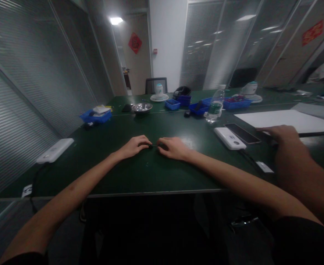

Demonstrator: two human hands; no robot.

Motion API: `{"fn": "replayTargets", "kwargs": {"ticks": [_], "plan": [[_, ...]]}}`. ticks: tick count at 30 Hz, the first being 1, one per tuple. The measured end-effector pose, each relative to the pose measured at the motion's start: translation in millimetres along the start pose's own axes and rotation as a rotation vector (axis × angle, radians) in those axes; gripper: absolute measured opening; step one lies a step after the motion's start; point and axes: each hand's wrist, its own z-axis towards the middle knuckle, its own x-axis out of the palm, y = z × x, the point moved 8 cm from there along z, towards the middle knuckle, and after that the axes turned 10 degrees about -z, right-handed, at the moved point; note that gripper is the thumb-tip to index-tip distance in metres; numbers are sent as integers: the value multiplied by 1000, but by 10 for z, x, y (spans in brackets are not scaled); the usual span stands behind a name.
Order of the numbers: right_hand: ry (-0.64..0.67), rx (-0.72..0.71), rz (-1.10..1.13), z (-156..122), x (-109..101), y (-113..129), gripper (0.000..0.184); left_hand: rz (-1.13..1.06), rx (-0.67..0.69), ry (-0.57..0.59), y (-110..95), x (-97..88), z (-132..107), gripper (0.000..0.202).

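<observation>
Both my arms reach forward over the dark green table [150,173]. My left hand [135,146] and my right hand [173,148] rest on the tabletop side by side, fingers curled. Between their fingertips they pinch a small thin dark object [154,146], too small to name. Another person's forearm and hand [281,133] lies on the table at the right, by a dark phone [242,133] and a white power bank [229,138].
At the left edge lies a white device [55,150] with a cable. Further back stand blue bins [95,116], a metal bowl [141,107], a small fan [159,94], a water bottle [215,106] and a white sheet [285,119].
</observation>
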Motion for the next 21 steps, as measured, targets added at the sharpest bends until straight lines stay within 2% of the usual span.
{"fn": "replayTargets", "kwargs": {"ticks": [8, 21], "plan": [[-25, -58, 18, -11, 35, 16, 31, -7, 0, -46, 38, -11, 7, 21], [-27, -113, 53, 11, 68, 45, 31, -45, 18, -34, 39, 59, 2, 23]]}}
